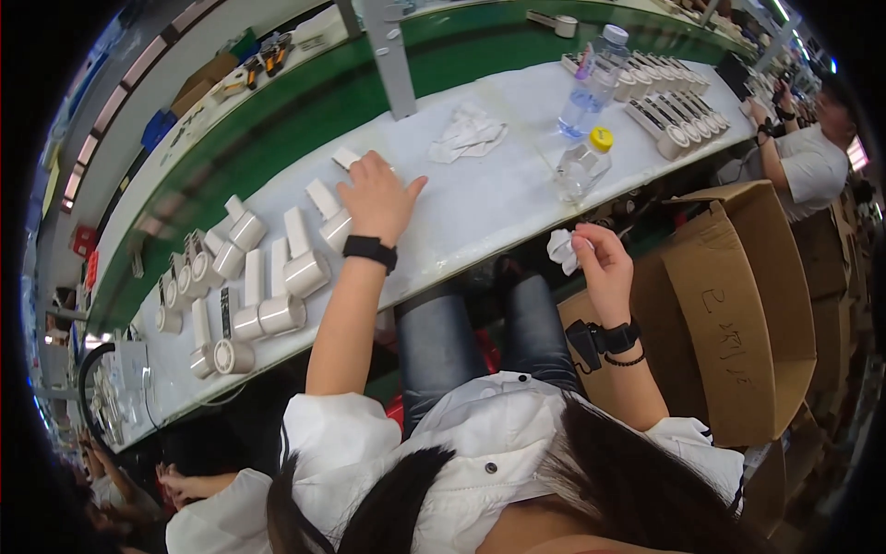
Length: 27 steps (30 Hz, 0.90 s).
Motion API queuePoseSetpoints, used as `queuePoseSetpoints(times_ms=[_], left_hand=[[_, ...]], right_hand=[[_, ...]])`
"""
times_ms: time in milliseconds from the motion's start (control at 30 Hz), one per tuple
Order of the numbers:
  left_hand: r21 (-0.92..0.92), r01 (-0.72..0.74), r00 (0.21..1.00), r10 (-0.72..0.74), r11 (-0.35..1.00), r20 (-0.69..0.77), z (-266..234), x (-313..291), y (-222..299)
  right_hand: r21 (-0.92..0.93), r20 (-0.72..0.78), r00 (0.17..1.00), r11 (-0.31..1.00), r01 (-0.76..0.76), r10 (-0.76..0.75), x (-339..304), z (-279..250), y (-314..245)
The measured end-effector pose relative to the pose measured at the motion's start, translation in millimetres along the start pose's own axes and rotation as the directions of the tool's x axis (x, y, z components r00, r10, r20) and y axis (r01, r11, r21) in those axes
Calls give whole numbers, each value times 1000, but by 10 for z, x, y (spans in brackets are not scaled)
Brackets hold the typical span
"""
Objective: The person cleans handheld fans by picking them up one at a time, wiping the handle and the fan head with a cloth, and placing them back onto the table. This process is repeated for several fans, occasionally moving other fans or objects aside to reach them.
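My left hand (377, 198) reaches over the bench at the far end of the left group of white plastic devices. Its thumb is spread, and its fingers lie over a white device (345, 158) that they partly hide; no grip on it shows. Just closer to me lies another white device (323, 199), a flat handle with a round drum end. Beyond the bench's near edge at the right, my right hand (605, 268) pinches a crumpled white wipe (562, 252) between thumb and fingers. It hangs in the air beside the open cardboard box.
More white devices (281, 314) crowd the bench's left side. A crumpled white cloth (469, 134), a clear bottle (591, 83) and a yellow-capped bottle (583, 168) stand right of my left hand. Rows of devices (678, 120) lie far right. A cardboard box (729, 314) stands beside me; co-workers sit both sides.
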<state>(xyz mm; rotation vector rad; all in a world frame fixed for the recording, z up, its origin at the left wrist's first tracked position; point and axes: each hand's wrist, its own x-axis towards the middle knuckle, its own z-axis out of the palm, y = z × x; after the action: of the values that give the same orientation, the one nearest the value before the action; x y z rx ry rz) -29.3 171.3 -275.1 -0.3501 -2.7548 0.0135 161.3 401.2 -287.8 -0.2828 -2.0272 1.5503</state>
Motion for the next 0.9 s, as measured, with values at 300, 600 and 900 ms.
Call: queuePoseSetpoints(times_ms=[300, 600, 900], left_hand=[[-505, -271, 962, 223, 819, -155, -107, -714, 26], [-638, -160, 977, 214, 753, 8, 37, -878, -6], [-528, -174, 973, 227, 831, 37, -1, -904, 19]], right_hand=[[348, -327, 930, 936, -49, 170, 1053, -702, 612], [-814, -485, 826, 493, -306, -287, 2504, -1375, 1115], [-833, -463, 886, 358, -422, -34, 2394, -1388, 1158]])
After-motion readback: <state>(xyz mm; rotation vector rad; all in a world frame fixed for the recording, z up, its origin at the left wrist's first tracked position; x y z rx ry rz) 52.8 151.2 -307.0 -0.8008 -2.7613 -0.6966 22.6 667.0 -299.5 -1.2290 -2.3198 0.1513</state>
